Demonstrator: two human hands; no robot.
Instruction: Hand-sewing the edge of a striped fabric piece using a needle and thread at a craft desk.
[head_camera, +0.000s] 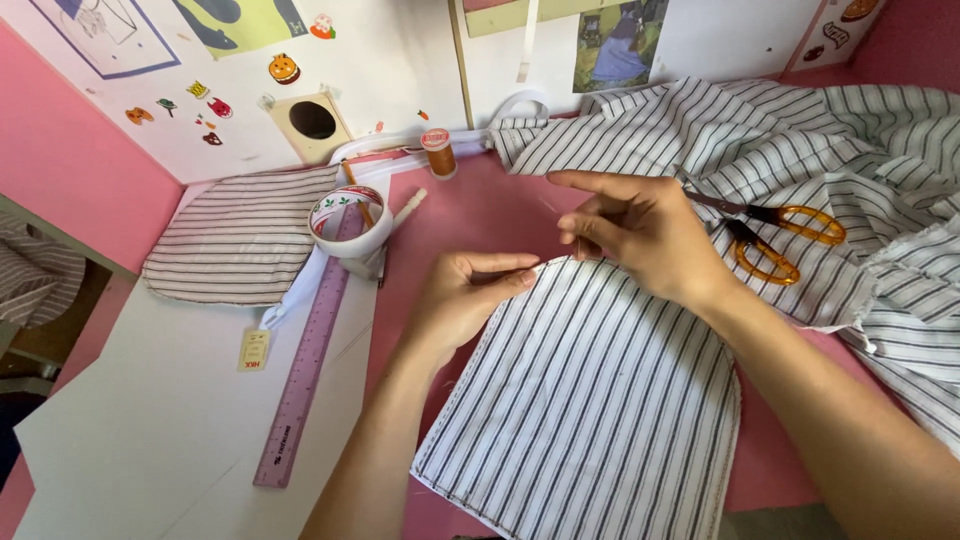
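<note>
Hand-sewing at a pink table (480, 215): left hand (462, 297) pinching the curved top edge of a striped fabric panel (590, 400), thumb and forefinger pressed together; right hand (640, 235) just above, fingertips closed as if on a needle too small to make out. Orange-handled scissors (775, 235) resting nearby on loose striped cloth (880, 140). Best done with the edge held taut, stitches small and even along the seam.

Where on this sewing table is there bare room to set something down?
Bare pink tabletop lies between the white tape roll and the striped fabric heap. The white paper sheet left of the purple ruler is bare too. Crowded: around the orange-handled scissors.
</note>
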